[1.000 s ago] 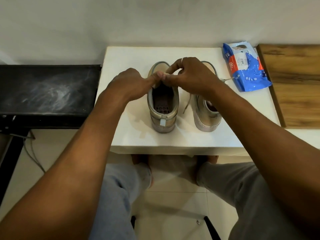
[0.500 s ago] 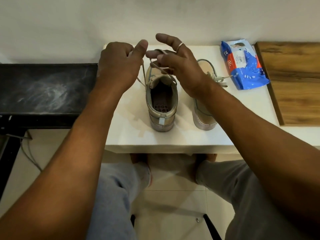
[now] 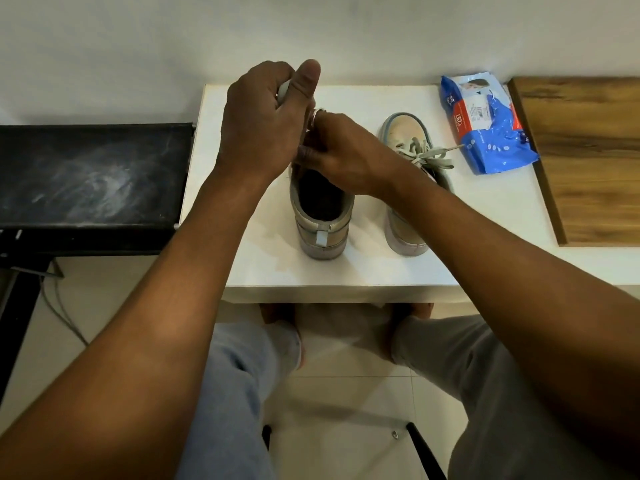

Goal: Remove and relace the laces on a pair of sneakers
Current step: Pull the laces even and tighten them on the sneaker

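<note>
Pale wall [image 3: 138, 46] is being faced by a white table [image 3: 346, 275], on which a pair of sneakers is being kept side by side, heels toward six o'clock and toes toward twelve. At the table's centre the left sneaker [image 3: 322, 233] is being worked on; its dark opening is showing, and its front is being covered by both hands. The right sneaker [image 3: 405, 223] is being left just beside it at three o'clock, its tied laces [image 3: 427, 157] lying loose across the top.

The left hand [image 3: 263, 126] is being held raised above the left sneaker's toe, at about eleven o'clock from the heel. Its fingers are being curled tight and its thumb [image 3: 308, 77] pressed upright against them, with a pale strip of lace [image 3: 283, 91] being pinched between. The right hand [image 3: 343, 157], with a ring [image 3: 313, 116] being worn on one finger, is being pressed against the left hand from three o'clock. Its fingers are being curled down at the front of the shoe's opening, but whether anything is being pinched there cannot be told, since the fingertips are being hidden.

At two o'clock a blue packet [image 3: 491, 140] is lying on the table, with a wooden board [image 3: 588, 161] beyond it at three o'clock. A black bench [image 3: 93, 178] is standing at nine o'clock.
</note>
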Demonstrator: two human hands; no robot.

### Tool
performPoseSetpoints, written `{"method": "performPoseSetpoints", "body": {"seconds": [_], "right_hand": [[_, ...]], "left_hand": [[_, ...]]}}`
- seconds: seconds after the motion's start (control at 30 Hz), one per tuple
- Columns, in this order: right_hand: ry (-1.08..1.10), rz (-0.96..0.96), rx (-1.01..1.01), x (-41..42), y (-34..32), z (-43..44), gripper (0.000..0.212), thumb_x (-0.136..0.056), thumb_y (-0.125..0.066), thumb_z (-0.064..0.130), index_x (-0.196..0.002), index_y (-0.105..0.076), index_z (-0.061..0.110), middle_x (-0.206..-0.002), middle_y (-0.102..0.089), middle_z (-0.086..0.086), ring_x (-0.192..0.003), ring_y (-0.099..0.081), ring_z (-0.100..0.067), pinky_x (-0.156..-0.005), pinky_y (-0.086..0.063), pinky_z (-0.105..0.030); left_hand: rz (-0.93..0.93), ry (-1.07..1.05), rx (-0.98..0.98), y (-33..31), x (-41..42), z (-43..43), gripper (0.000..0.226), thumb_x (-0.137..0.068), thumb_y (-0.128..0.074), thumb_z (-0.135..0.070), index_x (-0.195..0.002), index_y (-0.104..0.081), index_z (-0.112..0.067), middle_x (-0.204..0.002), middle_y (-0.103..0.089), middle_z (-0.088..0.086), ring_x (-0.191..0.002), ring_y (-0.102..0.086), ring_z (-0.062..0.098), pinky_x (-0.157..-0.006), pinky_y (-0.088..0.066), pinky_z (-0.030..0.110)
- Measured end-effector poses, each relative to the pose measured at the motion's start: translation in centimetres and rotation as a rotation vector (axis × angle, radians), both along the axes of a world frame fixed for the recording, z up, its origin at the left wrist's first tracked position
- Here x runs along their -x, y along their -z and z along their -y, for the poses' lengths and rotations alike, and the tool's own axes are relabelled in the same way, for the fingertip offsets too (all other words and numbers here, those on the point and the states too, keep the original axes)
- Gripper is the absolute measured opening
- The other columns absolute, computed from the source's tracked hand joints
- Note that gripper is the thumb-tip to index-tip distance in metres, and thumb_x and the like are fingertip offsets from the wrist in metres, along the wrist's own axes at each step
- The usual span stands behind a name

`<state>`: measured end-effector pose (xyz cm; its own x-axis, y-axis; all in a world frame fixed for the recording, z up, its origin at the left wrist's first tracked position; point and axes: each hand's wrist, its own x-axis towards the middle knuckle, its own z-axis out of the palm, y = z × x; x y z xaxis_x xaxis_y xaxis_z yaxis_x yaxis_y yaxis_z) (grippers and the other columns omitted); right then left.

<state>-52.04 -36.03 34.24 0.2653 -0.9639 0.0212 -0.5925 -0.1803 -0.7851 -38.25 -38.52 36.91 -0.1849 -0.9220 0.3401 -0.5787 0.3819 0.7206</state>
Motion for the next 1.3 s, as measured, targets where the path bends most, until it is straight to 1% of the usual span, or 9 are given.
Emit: {"method": "performPoseSetpoints", "body": {"seconds": [0.1, 0.23, 0.33, 0.4, 0.5, 0.7, 0.8, 0.93, 1.3], "right_hand": [[0.043, 0.099, 0.046, 0.5, 0.4, 0.2, 0.014, -0.097, -0.062, 0.023, -0.093, -0.072, 0.014, -0.08, -0.069, 0.017, -0.077, -0.066, 0.005, -0.073, -0.047, -0.011], [0.138, 0.181, 0.006, 1.4, 0.8, 0.3, 0.036, -0.094, -0.063, 0.036, -0.092, -0.073, 0.001, -0.081, -0.069, -0.02, -0.069, -0.057, -0.008, -0.067, -0.045, -0.028], [0.257, 0.252, 0.018, 1.8, 0.6, 0.3, 0.02, -0.096, -0.063, 0.026, -0.094, -0.077, 0.013, -0.078, -0.073, 0.001, -0.071, -0.061, -0.002, -0.064, -0.046, -0.019], [0.343, 0.367, 0.0, 1.9, 0.5, 0.4, 0.015, -0.096, -0.063, 0.023, -0.096, -0.076, 0.016, -0.079, -0.073, 0.008, -0.07, -0.063, -0.005, -0.061, -0.047, -0.02], [0.454, 0.559, -0.04, 2.2, 0.2, 0.4, 0.02, -0.096, -0.062, 0.025, -0.098, -0.075, 0.01, -0.081, -0.073, -0.004, -0.068, -0.062, -0.013, -0.06, -0.047, -0.028], [0.624, 0.865, -0.102, 2.6, -0.2, 0.6, 0.041, -0.087, -0.075, 0.014, -0.112, -0.043, 0.008, -0.083, -0.07, -0.018, -0.059, -0.054, -0.018, -0.056, -0.047, -0.028], [0.643, 0.852, -0.091, 2.5, 0.0, 0.5, 0.039, -0.088, -0.074, 0.013, -0.1, -0.036, 0.012, -0.081, -0.066, -0.021, -0.056, -0.053, -0.018, -0.053, -0.047, -0.028], [0.571, 0.765, 0.003, 2.5, 0.0, 0.6, 0.029, -0.087, -0.075, 0.014, -0.099, -0.049, 0.007, -0.085, -0.071, -0.025, -0.061, -0.061, -0.021, -0.056, -0.052, -0.031], [0.377, 0.59, 0.139, 2.2, 0.4, 0.6, 0.021, -0.089, -0.072, 0.01, -0.103, -0.071, -0.005, -0.082, -0.071, -0.013, -0.064, -0.064, -0.017, -0.061, -0.057, -0.03]], "left_hand": [[-0.037, 0.039, -0.073, 0.1, -0.2, -0.1, 0.052, -0.098, -0.038, -0.057, -0.09, -0.067, -0.015, -0.077, -0.062, -0.01, -0.07, -0.062, 0.007, -0.066, -0.052, 0.024], [-0.156, 0.132, -0.474, 1.6, -1.6, 0.8, 0.056, -0.096, -0.02, -0.065, -0.115, -0.061, -0.032, -0.102, -0.063, -0.013, -0.091, -0.066, 0.009, -0.084, -0.056, 0.037], [-0.023, 0.22, -0.618, 2.8, -2.5, 1.2, 0.038, -0.101, -0.033, -0.048, -0.115, -0.063, -0.031, -0.11, -0.067, -0.006, -0.096, -0.068, 0.016, -0.084, -0.058, 0.048], [0.111, 0.282, -0.608, 3.4, -2.8, 1.4, 0.027, -0.1, -0.041, -0.035, -0.104, -0.068, -0.035, -0.104, -0.07, -0.008, -0.098, -0.067, 0.017, -0.085, -0.057, 0.048], [0.185, 0.323, -0.546, 3.5, -2.6, 1.4, 0.027, -0.099, -0.049, -0.028, -0.098, -0.071, -0.044, -0.099, -0.069, -0.022, -0.097, -0.063, 0.005, -0.087, -0.053, 0.034], [0.17, 0.37, -0.516, 2.9, -2.5, 1.3, 0.017, -0.097, -0.055, -0.042, -0.099, -0.071, -0.043, -0.093, -0.069, -0.026, -0.087, -0.062, -0.005, -0.084, -0.051, 0.031], [0.199, 0.405, -0.547, 2.4, -2.5, 1.0, 0.009, -0.089, -0.067, -0.043, -0.095, -0.07, -0.038, -0.068, -0.065, -0.029, -0.062, -0.058, -0.009, -0.065, -0.044, 0.022], [0.261, 0.327, -0.472, 2.3, -2.3, 1.0, 0.021, -0.081, -0.072, -0.05, -0.088, -0.069, -0.031, -0.08, -0.068, -0.016, -0.079, -0.067, 0.008, -0.077, -0.052, 0.031], [0.322, 0.196, -0.311, 1.5, -1.5, 0.9, 0.027, -0.091, -0.059, -0.047, -0.088, -0.065, -0.021, -0.072, -0.057, -0.008, -0.066, -0.053, 0.01, -0.058, -0.04, 0.028]]}}
